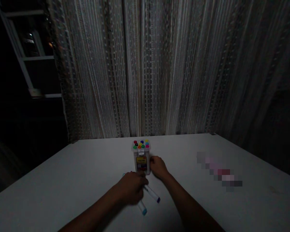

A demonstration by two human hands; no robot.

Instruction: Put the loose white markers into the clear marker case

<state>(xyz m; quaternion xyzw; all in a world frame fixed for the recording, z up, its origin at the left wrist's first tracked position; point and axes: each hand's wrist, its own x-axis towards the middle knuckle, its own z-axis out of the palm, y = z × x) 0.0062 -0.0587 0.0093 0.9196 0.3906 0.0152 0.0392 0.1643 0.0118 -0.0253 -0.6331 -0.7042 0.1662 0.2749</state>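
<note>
A clear plastic marker case (142, 158) stands upright on the white table, with several colourful marker ends showing at its top and a dark label on its front. My right hand (159, 167) is curled against the case's right side, its fingertips partly hidden. In front of the case, my left hand (131, 187) is closed, palm down, over markers. A white marker with a purple end (153, 194) sticks out from its fingers to the right. Beneath that hand runs a marker with a light blue end (143, 208), its middle covered.
The white table (87, 174) reaches back to a patterned curtain (145, 71). On its right lies a pixelated, pinkish item (218, 172) that I cannot make out. A window (41, 61) shows at the upper left. The room is dim.
</note>
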